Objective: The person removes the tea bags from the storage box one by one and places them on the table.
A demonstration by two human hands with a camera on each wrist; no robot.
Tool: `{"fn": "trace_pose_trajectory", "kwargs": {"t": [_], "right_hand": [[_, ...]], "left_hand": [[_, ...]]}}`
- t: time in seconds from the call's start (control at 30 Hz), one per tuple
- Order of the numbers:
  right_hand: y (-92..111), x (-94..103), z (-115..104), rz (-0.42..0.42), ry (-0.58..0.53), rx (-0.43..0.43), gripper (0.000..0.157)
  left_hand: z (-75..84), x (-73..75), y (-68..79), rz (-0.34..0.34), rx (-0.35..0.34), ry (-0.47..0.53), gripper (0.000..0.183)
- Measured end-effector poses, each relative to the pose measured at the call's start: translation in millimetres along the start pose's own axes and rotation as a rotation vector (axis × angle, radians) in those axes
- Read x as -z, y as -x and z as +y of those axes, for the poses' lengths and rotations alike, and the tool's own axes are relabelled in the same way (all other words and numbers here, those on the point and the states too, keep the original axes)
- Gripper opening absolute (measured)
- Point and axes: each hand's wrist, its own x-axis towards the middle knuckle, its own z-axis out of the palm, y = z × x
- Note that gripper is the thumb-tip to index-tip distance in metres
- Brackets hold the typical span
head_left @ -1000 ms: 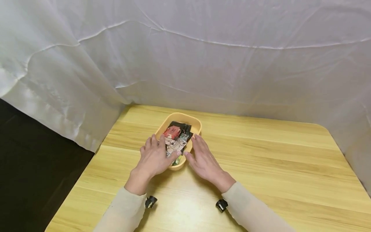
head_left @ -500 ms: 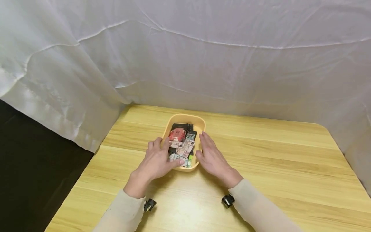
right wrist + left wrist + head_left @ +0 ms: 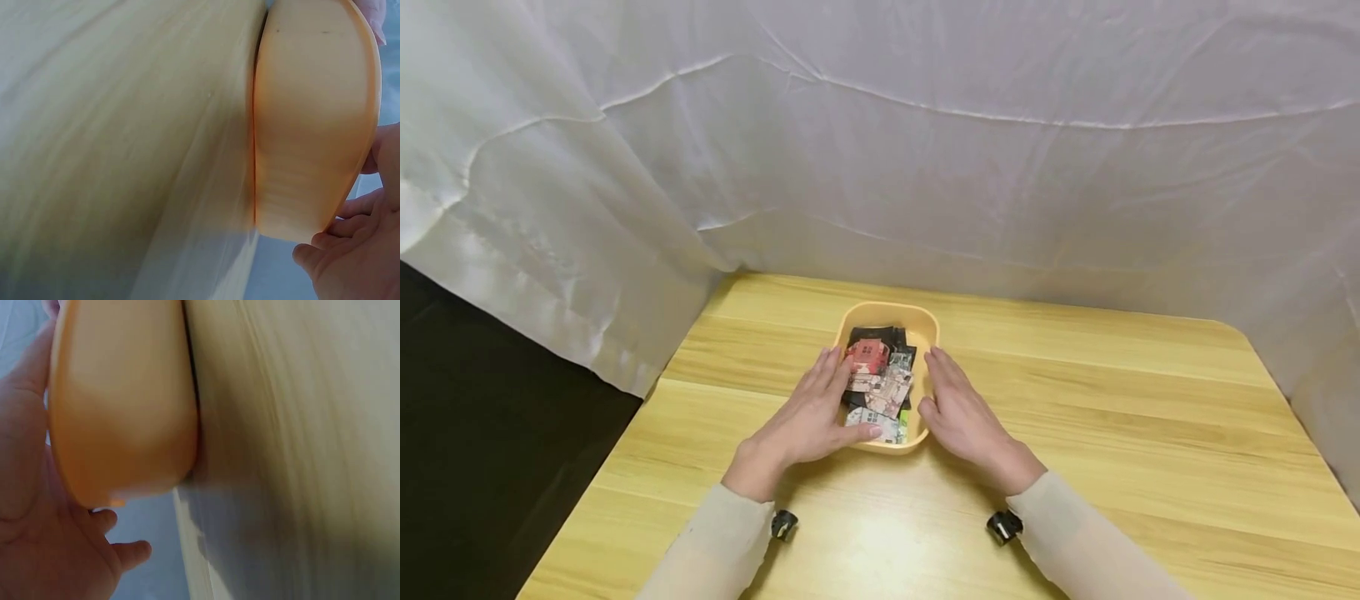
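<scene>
Packets (image 3: 886, 390) already lie inside the yellow tub (image 3: 889, 315), mid-frame on the worktop (image 3: 1120, 433); whether its positioning is finished is unclear. Left grip (image 3: 807, 423) and right grip (image 3: 966, 418) flank it, neither clamped, fingers extended.

So the head view looks forward and down from over the tabletop's (image 3: 1120, 433) near side, far enough back to catch the far edge, while both wrist views sit low, super close and tipped sideways, facing the tub (image 3: 891, 448) from its near left and right, its outside wall filling much of both.
</scene>
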Motion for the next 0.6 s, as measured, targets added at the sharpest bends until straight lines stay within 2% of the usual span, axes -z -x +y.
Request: {"fn": "trace_pose_trajectory", "kwargs": {"t": [0.1, 0.27, 0.6], "right_hand": [[2.3, 1.9, 1.0, -0.005, 0.001, -0.003, 0.07], [4.9, 5.7, 2.9, -0.008, -0.006, 0.0, 0.069], [9.6, 10.3, 5.8, -0.024, 0.011, -0.022, 0.07]], "left_hand": [[-4.4, -0.1, -1.9, 0.001, -0.023, -0.03, 0.116], [-7.3, -0.7, -5.3, 0.001, -0.019, -0.047, 0.114], [-3.3, -5.6, -5.8, -0.011, -0.014, -0.061, 0.116]]}}
